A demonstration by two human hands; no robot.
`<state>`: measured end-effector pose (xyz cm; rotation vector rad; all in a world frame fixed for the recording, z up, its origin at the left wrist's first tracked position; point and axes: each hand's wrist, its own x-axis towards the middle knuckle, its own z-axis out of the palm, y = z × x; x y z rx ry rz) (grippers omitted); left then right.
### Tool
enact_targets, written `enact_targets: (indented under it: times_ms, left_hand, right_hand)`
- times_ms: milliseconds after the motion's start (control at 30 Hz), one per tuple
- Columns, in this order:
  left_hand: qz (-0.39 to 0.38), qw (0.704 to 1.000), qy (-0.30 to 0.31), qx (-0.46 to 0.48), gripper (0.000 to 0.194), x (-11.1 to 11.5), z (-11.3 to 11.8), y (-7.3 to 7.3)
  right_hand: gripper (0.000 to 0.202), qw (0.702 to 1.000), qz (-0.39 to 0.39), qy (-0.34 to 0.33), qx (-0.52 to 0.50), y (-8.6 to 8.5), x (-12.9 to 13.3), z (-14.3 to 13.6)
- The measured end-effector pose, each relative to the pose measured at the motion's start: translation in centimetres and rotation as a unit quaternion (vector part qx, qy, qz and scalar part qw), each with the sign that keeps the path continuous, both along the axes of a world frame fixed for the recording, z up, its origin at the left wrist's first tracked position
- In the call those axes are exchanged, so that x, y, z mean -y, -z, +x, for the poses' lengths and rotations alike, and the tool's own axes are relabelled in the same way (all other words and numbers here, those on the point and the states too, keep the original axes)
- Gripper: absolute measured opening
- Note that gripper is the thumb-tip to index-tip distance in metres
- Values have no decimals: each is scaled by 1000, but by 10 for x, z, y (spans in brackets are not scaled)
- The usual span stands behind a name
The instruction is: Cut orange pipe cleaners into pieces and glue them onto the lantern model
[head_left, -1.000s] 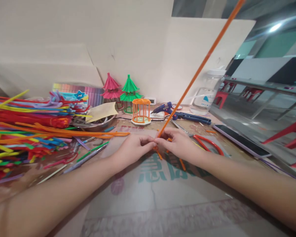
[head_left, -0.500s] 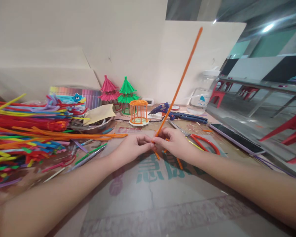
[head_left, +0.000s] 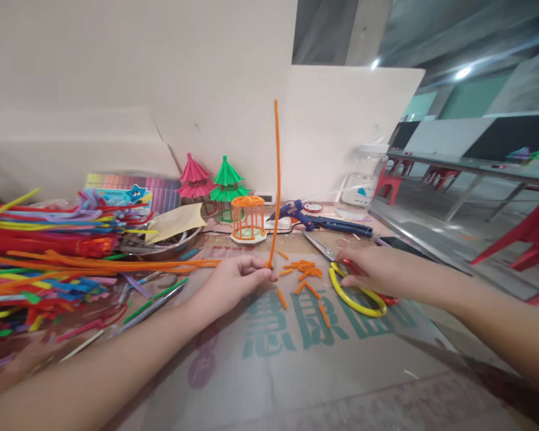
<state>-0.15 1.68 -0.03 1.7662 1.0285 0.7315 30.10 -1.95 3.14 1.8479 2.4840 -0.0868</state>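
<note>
Pinched between the thumb and fingers of my left hand point(head_left: 242, 278) is an orange pipe cleaner point(head_left: 277, 173), standing nearly upright. My right hand point(head_left: 377, 269) has its thumb and fingers on the handles of the scissors point(head_left: 357, 304), one yellow and one red; the blades point away to the upper left. Several short orange pipe cleaner pieces point(head_left: 309, 269) lie on the mat between my hands. Beyond them stands a small orange round cage point(head_left: 248, 220) on a pale base.
Bundles of coloured pipe cleaners point(head_left: 49, 239) crowd the left. A metal bowl point(head_left: 161, 248), pink tree point(head_left: 191, 176), green tree point(head_left: 226, 179), glue gun point(head_left: 291, 211), blue-handled tool point(head_left: 341, 225) and plastic bottle point(head_left: 357, 185) line the back. A phone point(head_left: 399, 244) lies partly behind my right arm.
My right hand has let go of the orange pipe cleaner and moved right onto the scissors, whose handles have spread. The pipe cleaner, in my left hand, has swung from slanting right to nearly upright.
</note>
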Motion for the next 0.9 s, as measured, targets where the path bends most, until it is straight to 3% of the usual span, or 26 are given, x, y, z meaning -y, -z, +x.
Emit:
enact_targets:
  times_ms: [200,333,433,667,900]
  left_hand:
    - [-37,999,-6,20,23,2,1,-1]
    - [-32,999,-2,26,21,3,1,-4]
    - [-19,999,8,27,22,2,1,-5]
    - [-4,997,41,62,22,0,1,0]
    - [5,997,39,66,24,-2,2,3]
  right_hand:
    - [36,999,13,-7,40,20,-15,4]
    - [28,999,46,2,-17,27,-19,7]
    - [26,997,36,15,-69,21,-18,13]
    - [53,979,-56,-96,-170,-4,-10,22]
    - [50,972,-89,-139,-168,-1,-4,9]
